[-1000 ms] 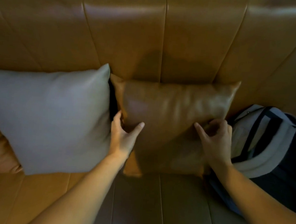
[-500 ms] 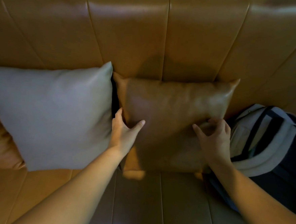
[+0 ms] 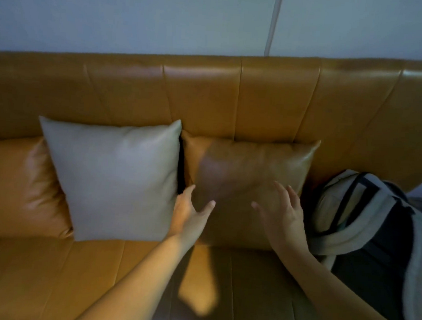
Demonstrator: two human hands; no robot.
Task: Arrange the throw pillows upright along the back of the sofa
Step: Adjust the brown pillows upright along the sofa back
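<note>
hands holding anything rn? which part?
Nothing is held. Left hand and right hand are both open, fingers spread, in front of the tan leather square pillow; whether they touch it cannot be told.

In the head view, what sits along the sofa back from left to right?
Tan cushion at the far left → grey pillow → tan leather pillow → backpack.

A grey throw pillow (image 3: 118, 178) stands upright against the backrest of the tan leather sofa (image 3: 259, 98), tilted slightly. Just to its right, nearly touching, a tan leather throw pillow (image 3: 249, 172) also stands upright against the backrest. A third tan pillow (image 3: 15, 186) sits partly behind the grey one's left edge.
</note>
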